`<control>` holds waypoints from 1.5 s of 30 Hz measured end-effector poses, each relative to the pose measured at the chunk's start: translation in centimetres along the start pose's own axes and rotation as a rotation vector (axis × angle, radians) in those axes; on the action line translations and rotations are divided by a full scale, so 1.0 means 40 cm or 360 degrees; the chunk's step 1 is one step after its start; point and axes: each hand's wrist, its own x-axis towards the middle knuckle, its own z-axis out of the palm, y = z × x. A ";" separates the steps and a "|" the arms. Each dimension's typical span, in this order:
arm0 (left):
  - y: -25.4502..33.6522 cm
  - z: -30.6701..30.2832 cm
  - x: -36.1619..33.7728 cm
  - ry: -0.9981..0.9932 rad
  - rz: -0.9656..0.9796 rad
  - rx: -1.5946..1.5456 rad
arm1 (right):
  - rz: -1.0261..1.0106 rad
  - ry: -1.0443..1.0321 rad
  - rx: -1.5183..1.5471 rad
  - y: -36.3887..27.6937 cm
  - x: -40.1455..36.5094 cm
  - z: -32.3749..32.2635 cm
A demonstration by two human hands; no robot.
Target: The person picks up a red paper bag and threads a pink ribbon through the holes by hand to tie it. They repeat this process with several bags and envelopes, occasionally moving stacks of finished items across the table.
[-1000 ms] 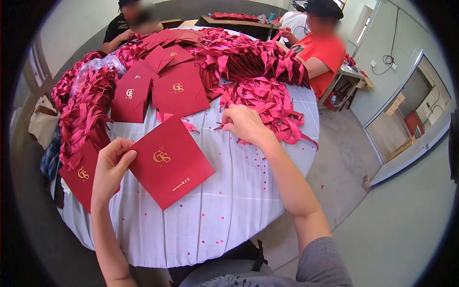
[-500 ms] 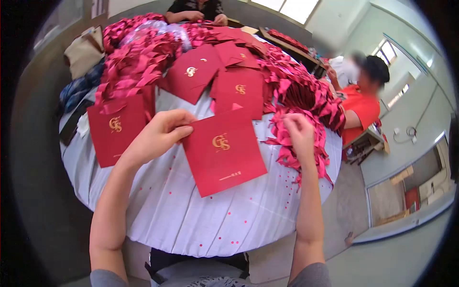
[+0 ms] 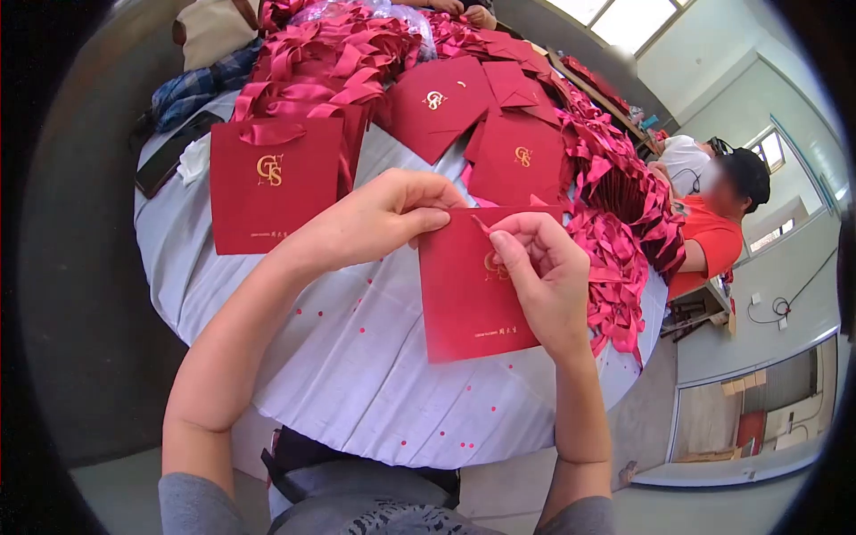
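A red paper gift bag [image 3: 464, 312] with gold lettering is held up over the table. My left hand [image 3: 392, 214] pinches its upper left edge between thumb and fingers. My right hand [image 3: 544, 267] is closed in front of the bag, covering part of the gold logo. From its fingertips a short end of pink-red ribbon [image 3: 482, 225] points at the bag's top edge. A loose heap of ribbons [image 3: 615, 267] lies just right of that hand. Left of my left hand stands another red bag [image 3: 236, 205] with a ribbon handle fitted.
Flat red bags [image 3: 517, 160] are stacked beyond my hands. Many ribboned bags [image 3: 321, 62] crowd the far left. Small red dots lie on the white tablecloth [image 3: 357, 383]. A dark phone-like object [image 3: 174, 156] rests at the left edge. A person in orange [image 3: 713, 241] sits at right.
My right hand has come left from the ribbon heap to the bag's top edge, a ribbon now showing in its fingers. The left hand keeps hold of the bag. The camera view has shifted.
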 end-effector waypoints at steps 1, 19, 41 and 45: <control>-0.002 0.002 0.000 -0.0024 0.0003 0.0025 | 0.0017 0.0021 -0.0008 0.006 -0.005 0.003; 0.011 0.042 -0.012 0.0124 0.0246 0.0124 | -0.0053 0.0302 -0.0316 -0.003 -0.032 0.034; 0.046 0.156 -0.037 0.0786 0.1097 0.1366 | 0.0023 0.0533 -0.0321 -0.030 -0.069 0.058; 0.040 0.168 -0.033 0.0788 0.1173 0.1577 | 0.0181 0.0470 -0.0198 -0.024 -0.070 0.056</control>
